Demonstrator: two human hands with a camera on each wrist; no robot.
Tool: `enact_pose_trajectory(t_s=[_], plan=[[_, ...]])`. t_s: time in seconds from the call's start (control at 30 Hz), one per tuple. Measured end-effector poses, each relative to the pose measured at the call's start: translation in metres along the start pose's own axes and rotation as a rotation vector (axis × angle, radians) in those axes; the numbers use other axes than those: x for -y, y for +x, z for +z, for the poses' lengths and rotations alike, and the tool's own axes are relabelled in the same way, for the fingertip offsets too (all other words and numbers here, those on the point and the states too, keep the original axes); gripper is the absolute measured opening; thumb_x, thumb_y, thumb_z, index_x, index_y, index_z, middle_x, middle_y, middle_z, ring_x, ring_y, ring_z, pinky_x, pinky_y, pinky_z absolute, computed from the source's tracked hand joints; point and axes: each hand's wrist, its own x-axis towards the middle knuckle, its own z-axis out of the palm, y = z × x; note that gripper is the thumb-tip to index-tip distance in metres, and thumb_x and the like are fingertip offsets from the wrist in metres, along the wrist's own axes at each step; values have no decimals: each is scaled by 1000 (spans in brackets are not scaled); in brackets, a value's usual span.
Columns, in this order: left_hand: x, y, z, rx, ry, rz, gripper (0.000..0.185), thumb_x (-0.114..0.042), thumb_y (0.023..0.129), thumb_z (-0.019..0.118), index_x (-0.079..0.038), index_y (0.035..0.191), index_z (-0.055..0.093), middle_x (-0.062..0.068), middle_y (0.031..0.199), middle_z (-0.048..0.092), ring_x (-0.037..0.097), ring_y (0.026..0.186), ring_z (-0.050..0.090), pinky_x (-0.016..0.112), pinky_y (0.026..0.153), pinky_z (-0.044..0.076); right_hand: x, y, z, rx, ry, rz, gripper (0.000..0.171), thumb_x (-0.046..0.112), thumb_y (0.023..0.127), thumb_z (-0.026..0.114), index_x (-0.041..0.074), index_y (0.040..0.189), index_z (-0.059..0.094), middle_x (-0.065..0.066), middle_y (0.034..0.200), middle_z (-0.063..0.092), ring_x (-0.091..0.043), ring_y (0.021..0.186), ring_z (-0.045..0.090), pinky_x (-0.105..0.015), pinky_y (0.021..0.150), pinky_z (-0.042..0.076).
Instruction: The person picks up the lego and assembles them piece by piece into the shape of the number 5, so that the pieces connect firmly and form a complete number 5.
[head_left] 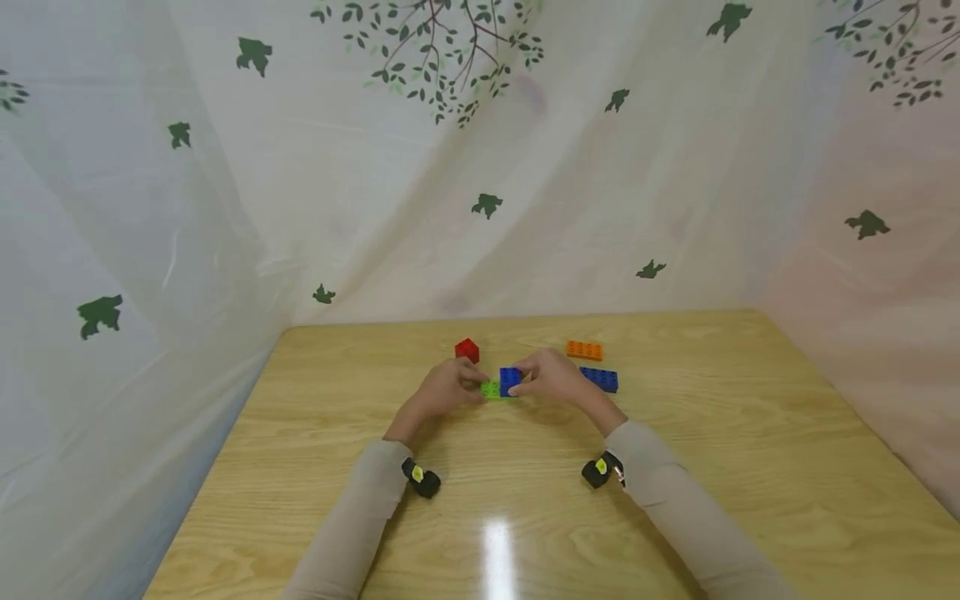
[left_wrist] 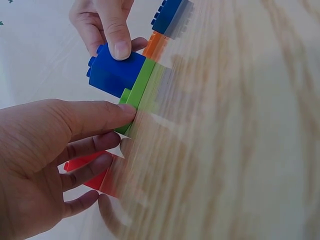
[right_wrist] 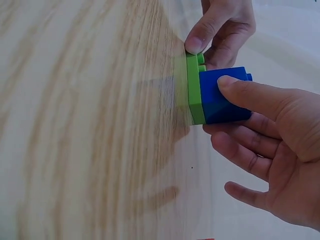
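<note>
now l hand (head_left: 447,389) pinches green plate (head_left: 491,389), r hand (head_left: 556,377) grips blue brick (head_left: 510,381).

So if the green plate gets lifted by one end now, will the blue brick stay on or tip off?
Probably stays on: the blue brick sits flush on the green plate. The plate looks thin but stiff, so little flex. Both look like smooth, light plastic, so pinching fingertips may slip.
</note>
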Motion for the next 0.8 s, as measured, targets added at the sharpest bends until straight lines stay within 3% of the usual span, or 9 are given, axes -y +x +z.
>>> enact_pose_trajectory(t_s=[0.2,0.6,0.8], plan=[[3,2,3,0,43,25,34,-17,84,84,-8,116,78,7,111,72,20,99,63,34,85,50,1,-1,-1,-12,-33,-37,44,28,88,81,-1,121,73,-14,106,78,-10,73,67,-25,64,51],[-1,-1,0,5,49,-19,35,-19,84,84,-10,116,78,7,113,72,22,103,63,38,88,51,3,-2,-4,18,-48,-56,41,29,91,78,4,123,73,-10,111,77,-9,74,67,-25,63,53],[-1,-1,1,0,45,-17,34,-19,83,85,-11,116,79,6,111,72,20,100,63,35,86,51,3,-3,-15,51,-62,-58,42,30,91,77,6,125,72,-7,117,75,-13,83,67,-30,71,55]])
